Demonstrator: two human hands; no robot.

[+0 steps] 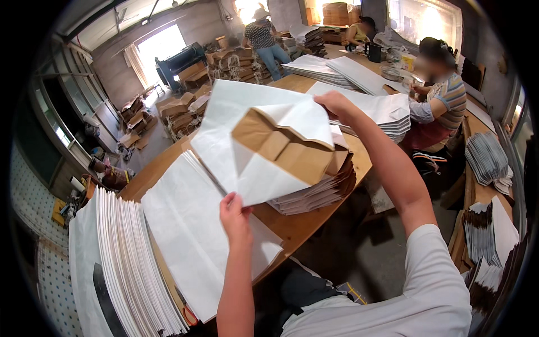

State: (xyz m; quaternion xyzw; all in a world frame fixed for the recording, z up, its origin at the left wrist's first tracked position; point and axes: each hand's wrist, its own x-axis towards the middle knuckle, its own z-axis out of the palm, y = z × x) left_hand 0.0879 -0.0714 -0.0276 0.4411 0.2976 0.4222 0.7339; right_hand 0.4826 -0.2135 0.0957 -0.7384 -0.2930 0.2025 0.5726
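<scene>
Nearest, lower L: tall fanned pack of white paper sheets; orange-handled scissors partly hidden beside it. Just R of that, a low pile of large flat white paper pieces is laid on the brown wooden desk. No folds opened on either as far as seen, so these are judged not yet worked, i.e. most of what's left; exact qty can't be told.

Next out, the large white paper sack w/ brown paper lining is held up over the desk. One end is spread so the creased brown inside shows, w/ white flaps around it; long white part is stretched to upper L. Judged approx midway: end opened, flaps not yet pressed flat.

Sack is kept between the hands, well apart: near lower corner is pinched by the left hand, far R corner is gripped by the right hand. R fingers partly hidden.

Just beyond/under the sack, a stack of white-and-brown folded paper sacks is seen, partly covered; prob. done pcs, not certain.

Farther R, a layered white paper stack lies near a seated person in a striped top. At back, brown paper bundles are piled.
</scene>
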